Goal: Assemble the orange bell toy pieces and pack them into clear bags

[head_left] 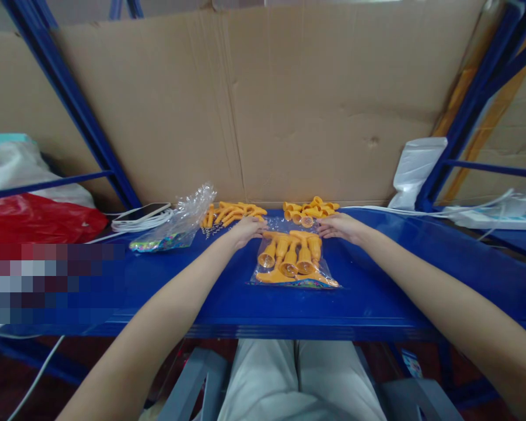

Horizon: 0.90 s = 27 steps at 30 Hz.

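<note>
A: Behind, plain cardboard (289, 111); in front of it, a blue bench (390, 280). Just the head view to go by. Where to look for the bag (318, 284)?

B: Mid-bench, near the front edge, lying flat between the hands. Full of yellow pieces (290, 260), with loose handles (235, 213) behind to the left and loose caps (311, 209) behind to the right.

A: And the hands?

B: Both nearly closed: left hand (248, 230) at the far left corner, right hand (342, 228) at the far right, seemingly pinching the bag's edges. Hard to tell how firmly.

A: Heavy?

B: Probably light. Likely stiff, hard pieces inside thin, slippery plastic, so apt to slide and bunch. Nothing obviously fragile except the bag itself: tug hard and risk a tear.

A: Best hold?

B: For steadying the mouth, pinch both far corners softly. For lifting, better to slide a palm beneath the pieces than trust one corner.
</note>
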Available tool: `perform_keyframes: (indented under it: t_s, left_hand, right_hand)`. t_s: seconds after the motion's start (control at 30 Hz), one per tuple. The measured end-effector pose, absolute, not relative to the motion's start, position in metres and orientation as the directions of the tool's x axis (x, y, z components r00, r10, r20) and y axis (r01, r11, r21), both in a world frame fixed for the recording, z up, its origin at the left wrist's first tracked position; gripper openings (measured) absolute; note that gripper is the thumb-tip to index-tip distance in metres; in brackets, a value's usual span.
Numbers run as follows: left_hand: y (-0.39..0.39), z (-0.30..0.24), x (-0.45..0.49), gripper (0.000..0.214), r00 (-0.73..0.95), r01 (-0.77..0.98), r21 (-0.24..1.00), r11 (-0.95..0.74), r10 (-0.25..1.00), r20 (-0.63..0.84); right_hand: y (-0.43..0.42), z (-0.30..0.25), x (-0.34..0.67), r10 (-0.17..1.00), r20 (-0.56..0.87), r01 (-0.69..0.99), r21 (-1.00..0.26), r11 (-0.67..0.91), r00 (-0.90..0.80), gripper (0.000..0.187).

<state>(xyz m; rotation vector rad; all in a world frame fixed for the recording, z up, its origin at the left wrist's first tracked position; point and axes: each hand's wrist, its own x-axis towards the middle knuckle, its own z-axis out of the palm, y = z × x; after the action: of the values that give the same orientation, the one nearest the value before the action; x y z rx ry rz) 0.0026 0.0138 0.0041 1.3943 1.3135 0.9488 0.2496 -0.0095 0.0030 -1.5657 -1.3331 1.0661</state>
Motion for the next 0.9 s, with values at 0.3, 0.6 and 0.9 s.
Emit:
perform_keyframes:
  t_s: [0.3, 0.6, 0.9]
  left_hand:
    - [0.032, 0.000, 0.001, 0.016, 0.116, 0.148, 0.985, 0.089, 0.988, -0.107]
    - [0.030, -0.004, -0.001, 0.020, 0.060, 0.114, 0.992, 0.049, 0.997, -0.056]
    - [0.029, -0.009, -0.004, 0.020, 0.092, 0.051, 0.999, 0.009, 0.996, -0.014]
  right_hand:
    - [-0.003, -0.007, 0.242, 0.987, -0.162, 0.076, -0.984, -0.161, 0.004, 0.011]
    - [-0.006, -0.007, 0.244, 0.997, -0.071, 0.067, -0.995, -0.073, 0.039, 0.020]
    - [-0.010, -0.007, 0.242, 0.998, 0.002, 0.076, -0.997, -0.002, 0.059, 0.022]
